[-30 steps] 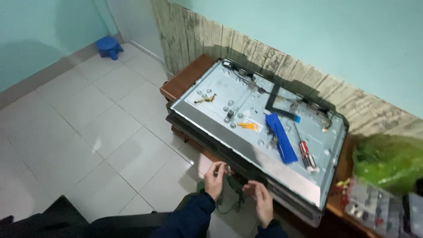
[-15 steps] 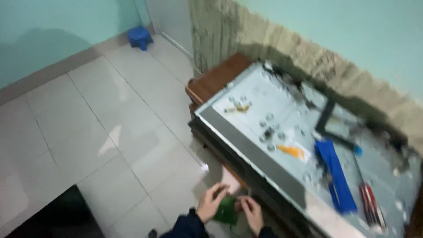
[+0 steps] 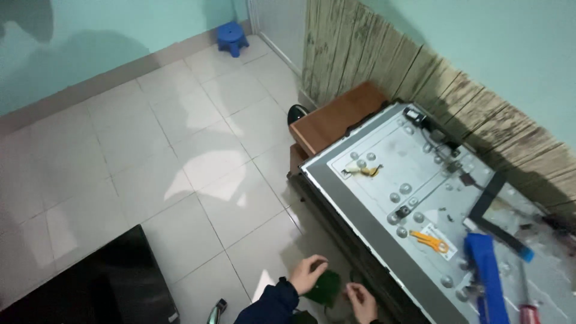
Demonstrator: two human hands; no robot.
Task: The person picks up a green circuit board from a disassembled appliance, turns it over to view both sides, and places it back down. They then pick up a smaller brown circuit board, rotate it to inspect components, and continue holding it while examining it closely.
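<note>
floor (image 3: 150, 150): pale tiles fill most of the view, with a small blue stool (image 3: 232, 37) far off by the wall.
panel (image 3: 432, 210): a large flat screen lies back-up on the brown bench (image 3: 336, 123), its grey metal rear dotted with round bosses; a blue tool (image 3: 486, 270), an orange clip (image 3: 429, 240) and a red-handled screwdriver (image 3: 528, 309) rest on it.
dark slab (image 3: 90, 282): a black sheet lies on the floor at lower left, well apart from the hands.
green board (image 3: 324, 288): a small green circuit board sits low at the near edge of the panel, between the two hands — partly hidden, so its wires cannot be made out.
left hand (image 3: 307, 274): fingers curled over the board's left edge, gripping it.
right hand (image 3: 360, 300): fingertips pinched at the board's right side; whether it grips the board or something thin beside it, I cannot tell.
doing it well: judging by the grip, hold the board by its edges only, keep it level, and ease it gently — any attached lead should stay slack.
</note>
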